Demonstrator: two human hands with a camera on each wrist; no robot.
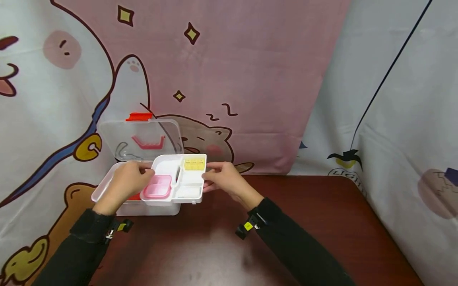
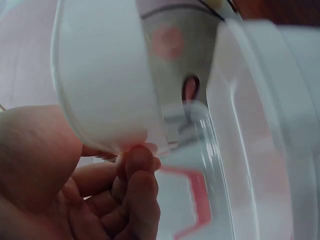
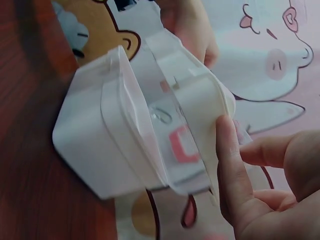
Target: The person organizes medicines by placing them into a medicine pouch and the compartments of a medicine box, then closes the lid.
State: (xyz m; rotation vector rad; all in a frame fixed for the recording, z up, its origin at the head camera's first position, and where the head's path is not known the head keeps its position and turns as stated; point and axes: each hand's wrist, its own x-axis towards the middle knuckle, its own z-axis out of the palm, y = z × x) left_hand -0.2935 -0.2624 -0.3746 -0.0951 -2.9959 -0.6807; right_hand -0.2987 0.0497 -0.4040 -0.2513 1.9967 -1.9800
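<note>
My left hand (image 1: 129,180) pinches the left side of a white compartment tray (image 1: 167,165), with the thumb and fingertips at its edge. At the opposite edge my right hand (image 1: 226,180) grips it between thumb and fingers. Inside the tray sit a small pink two-part container (image 1: 158,186) and a yellow sectioned piece (image 1: 195,164). Directly below and behind is a whitish storage box (image 1: 157,209), which the tray partly covers in the head view. From the right wrist, the tray's underside (image 3: 200,107) shows raised over the box (image 3: 85,135).
The box's clear lid (image 1: 111,133) stands raised at the back, with a pink handle (image 1: 148,143) and a red latch (image 1: 138,116). A dark reddish table (image 1: 286,230) carries the box. Printed cartoon cloth (image 1: 250,79) hangs close behind.
</note>
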